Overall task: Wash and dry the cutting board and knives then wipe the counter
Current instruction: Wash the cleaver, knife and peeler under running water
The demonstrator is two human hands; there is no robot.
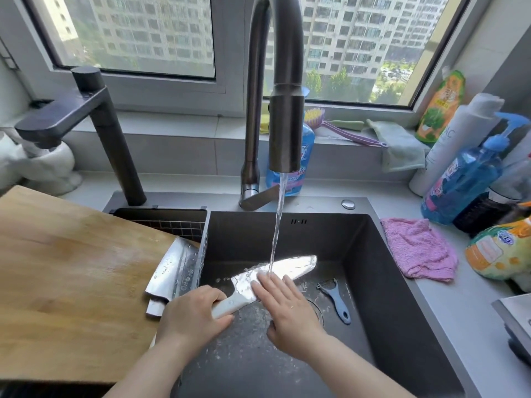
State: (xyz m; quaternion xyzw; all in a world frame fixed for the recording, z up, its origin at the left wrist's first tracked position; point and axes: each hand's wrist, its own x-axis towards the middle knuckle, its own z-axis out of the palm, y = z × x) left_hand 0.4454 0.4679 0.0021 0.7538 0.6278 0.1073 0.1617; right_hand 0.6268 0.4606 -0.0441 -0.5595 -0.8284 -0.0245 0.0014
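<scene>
Midway, a white-handled knife (pixel 293 267) is held over the black sink (pixel 373 268), its handle clasped by the left grip (pixel 192 314) so the blade meets the faucet (pixel 287 124) stream, and is rubbed by the flat, open right grip (pixel 284 303) (a peeler (pixel 334 300) lies on the sink floor). A wide-bladed knife (pixel 175 271) lies wet on the cutting board (pixel 71 268).

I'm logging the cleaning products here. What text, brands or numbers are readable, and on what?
"AC" on the white bottle, rest hidden.
Too blurred: labels on the blue pump bottle, orange pouch, and blue bottle behind the faucet.
Too small: marks on the cleaver on the cutting board.
</scene>
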